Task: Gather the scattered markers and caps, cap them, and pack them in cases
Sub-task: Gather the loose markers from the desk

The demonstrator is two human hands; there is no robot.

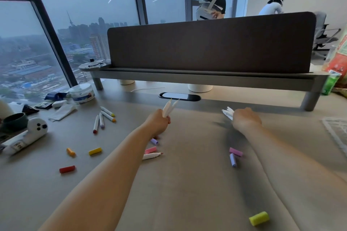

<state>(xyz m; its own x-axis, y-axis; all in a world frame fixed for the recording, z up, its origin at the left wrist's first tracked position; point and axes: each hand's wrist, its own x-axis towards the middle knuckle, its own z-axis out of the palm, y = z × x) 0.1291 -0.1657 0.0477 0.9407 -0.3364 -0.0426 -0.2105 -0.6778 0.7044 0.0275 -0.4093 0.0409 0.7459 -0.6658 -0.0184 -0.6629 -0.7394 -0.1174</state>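
Left hand (159, 124) is gripping two white markers (170, 108), fingers (167, 118) curled tight round the lower barrels, just on my side of the black slot (179, 96). Right hand (246, 120), right of the slot, is clutching a blurred marker bunch (228, 113); count unclear. Loose caps like the pink cap (150, 149) and green cap (259, 218) are lying on the surface (187, 193) further from the slot, toward me. Judging all light, stiff, smooth plastic, probably rolling easily: taking markers mid-barrel, pinching caps by their sides.
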